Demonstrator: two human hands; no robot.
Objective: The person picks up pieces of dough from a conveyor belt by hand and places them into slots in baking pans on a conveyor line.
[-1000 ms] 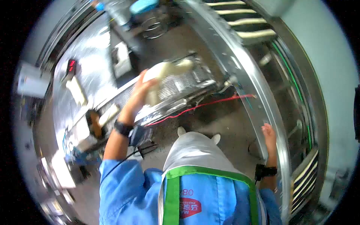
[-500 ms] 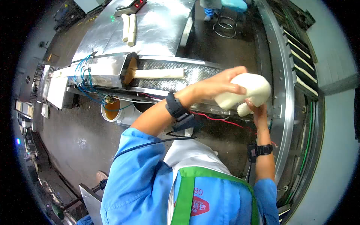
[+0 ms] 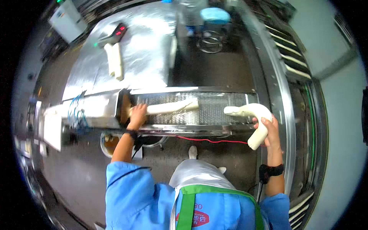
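Observation:
A pale dough log (image 3: 172,107) lies along the metal mesh conveyor (image 3: 212,101), its left end near the mouth of the steel machine housing (image 3: 94,109). My left hand (image 3: 138,115) closes over that left end, fingers partly blurred. At the conveyor's right end, my right hand (image 3: 270,132) grips a second, bent dough log (image 3: 257,115). This one curves like a hook, one end over the mesh and the other hanging toward me.
Two dough logs (image 3: 114,61) lie on the steel table (image 3: 145,38) beside a scale with a red display (image 3: 117,33). A rack of trays with dough strips (image 3: 287,50) stands at right. Under the conveyor are a bucket (image 3: 109,143) and a red cable (image 3: 214,141).
My left hand has left the bundled dough at right and moved left onto the log by the housing. The dough in my right hand has uncurled into a hook and lowered.

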